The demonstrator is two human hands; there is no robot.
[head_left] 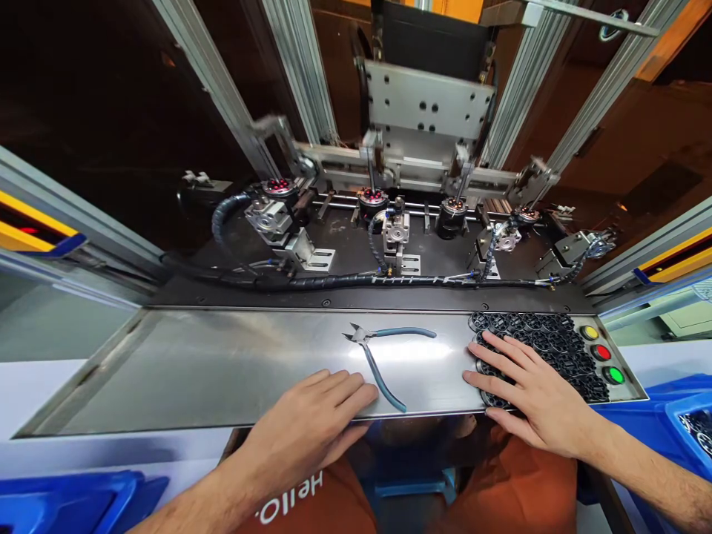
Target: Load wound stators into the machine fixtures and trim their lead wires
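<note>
The right hand [531, 393] lay open, fingers spread on the black ring parts [548, 348] at the lower right of the steel worktop [211, 367]. The left hand [311, 423] rested flat and empty beside the blue-handled cutters [383, 356] at centre. Picking a ring seemed in hand; closing fingertips on one would be needed.

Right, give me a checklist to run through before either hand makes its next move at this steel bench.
1. Left hand free of tools: ok, it lies flat and empty on the steel bench plate.
2. Blue-handled side cutters within reach: ok, they lie open just beyond the left fingertips.
3. Right hand on the parts: ok, its fingers are spread over the black round plastic parts.
4. Yellow, red and green push buttons clear of the hands: ok, untouched.
5. Machine stations with copper-wound parts loaded: cannot tell for all.
</note>
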